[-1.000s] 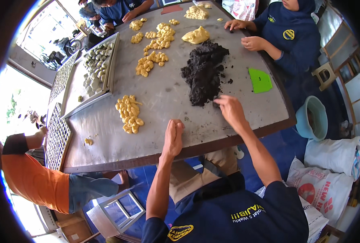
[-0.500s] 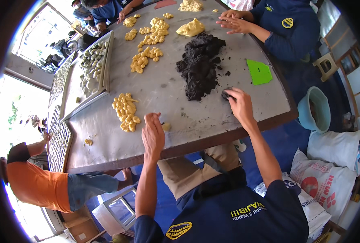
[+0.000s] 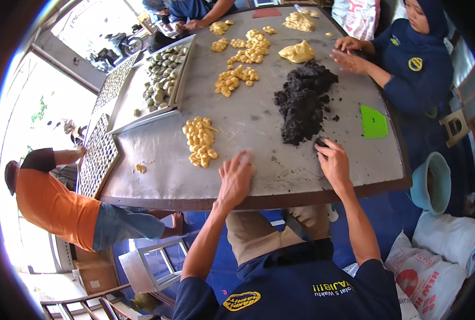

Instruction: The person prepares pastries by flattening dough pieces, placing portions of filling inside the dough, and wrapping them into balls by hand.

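Note:
My left hand (image 3: 234,180) is on the metal table (image 3: 152,181), fingers stretched and slightly blurred, over or touching a small pale dough piece (image 3: 253,170), partly hidden. Left of it lie yellow dough pieces (image 3: 199,140) in a cluster. My right hand (image 3: 331,165) has its fingers curled round a small dark lump (image 3: 319,142), just below a large crumbly black mass (image 3: 301,106). A green flat sheet (image 3: 373,121) lies to its right.
Farther back are more dough clusters (image 3: 251,50), a yellow dough lump (image 3: 296,52) and trays (image 3: 176,98) of pieces. A co-worker (image 3: 419,74) works at right, a person in orange (image 3: 61,208) at left, others behind. A blue bucket (image 3: 430,184) and sacks (image 3: 424,266) are low at right.
My left hand has lowered from a raised, closed shape to spread fingers on the table. My right hand has drawn a dark lump away from the mass. The co-worker's hands have come together.

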`<state>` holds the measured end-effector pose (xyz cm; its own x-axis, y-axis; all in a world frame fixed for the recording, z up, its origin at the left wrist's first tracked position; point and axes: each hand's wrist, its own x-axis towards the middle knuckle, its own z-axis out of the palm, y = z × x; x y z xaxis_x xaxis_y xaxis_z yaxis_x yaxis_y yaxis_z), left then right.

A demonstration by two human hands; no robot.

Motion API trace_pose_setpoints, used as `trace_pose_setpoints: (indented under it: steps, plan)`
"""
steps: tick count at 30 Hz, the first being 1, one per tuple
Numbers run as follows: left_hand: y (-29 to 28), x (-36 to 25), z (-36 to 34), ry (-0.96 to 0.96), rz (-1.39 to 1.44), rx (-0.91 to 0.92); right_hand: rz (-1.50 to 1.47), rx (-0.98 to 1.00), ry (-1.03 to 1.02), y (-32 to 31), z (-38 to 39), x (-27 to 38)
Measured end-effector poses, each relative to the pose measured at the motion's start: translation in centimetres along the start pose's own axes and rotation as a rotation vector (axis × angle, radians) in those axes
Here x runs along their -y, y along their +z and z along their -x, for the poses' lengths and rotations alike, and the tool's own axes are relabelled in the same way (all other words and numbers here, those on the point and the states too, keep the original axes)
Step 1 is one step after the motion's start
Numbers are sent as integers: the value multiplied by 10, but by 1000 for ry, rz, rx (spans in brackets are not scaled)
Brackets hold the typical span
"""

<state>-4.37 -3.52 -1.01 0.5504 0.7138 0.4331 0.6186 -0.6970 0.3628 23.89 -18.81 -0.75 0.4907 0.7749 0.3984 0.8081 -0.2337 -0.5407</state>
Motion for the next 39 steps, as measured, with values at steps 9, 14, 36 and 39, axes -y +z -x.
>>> trace_pose_setpoints:
  steps: [9, 14, 36, 39]
  plan:
    - [-88, 65, -43, -113, 290, -424, -105, 94, 6, -3, -17, 10]
    - [-70, 84, -37, 263, -61, 219, 166, 51, -82, 12, 4, 1]
    - [-24, 50, -49, -298, 322, 34, 100, -37, -76, 10, -4, 5]
    - [-23, 54, -64, -363, 280, -1, 161, 14, -154, 17, -10, 4]
